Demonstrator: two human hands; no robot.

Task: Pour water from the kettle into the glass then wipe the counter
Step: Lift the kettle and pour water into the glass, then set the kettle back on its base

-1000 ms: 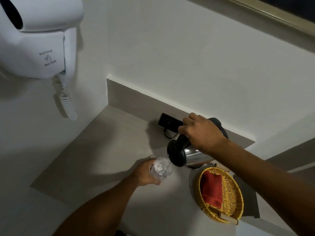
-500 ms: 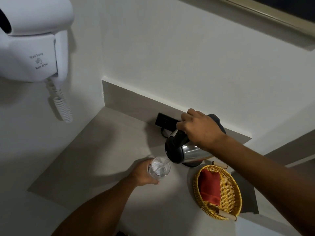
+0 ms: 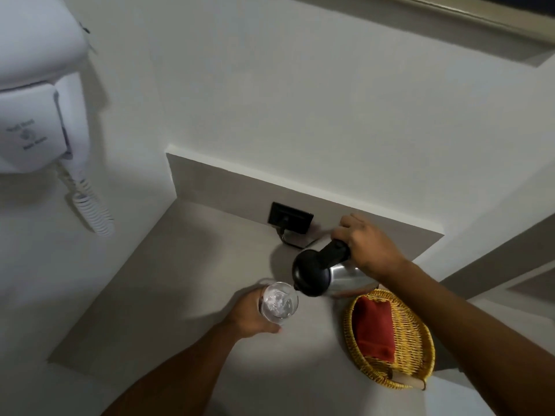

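Note:
A steel kettle (image 3: 345,279) with a black lid and handle is tilted steeply to the left, its spout over the rim of a clear glass (image 3: 278,301). My right hand (image 3: 368,246) grips the kettle's black handle. Water fills the lower part of the glass. My left hand (image 3: 252,315) wraps around the glass from the left and steadies it on the grey counter (image 3: 180,280). A folded red cloth (image 3: 374,328) lies in a yellow wicker basket (image 3: 420,346) to the right of the glass.
A black wall socket (image 3: 289,217) with a plugged-in cord sits on the backsplash behind the kettle. A white wall-mounted hair dryer (image 3: 39,115) with a coiled cord hangs at the upper left. The counter's front edge runs lower left.
The kettle has tipped further toward the glass, showing more of its lid and handle. My right hand has shifted back along the handle. The glass holds more water.

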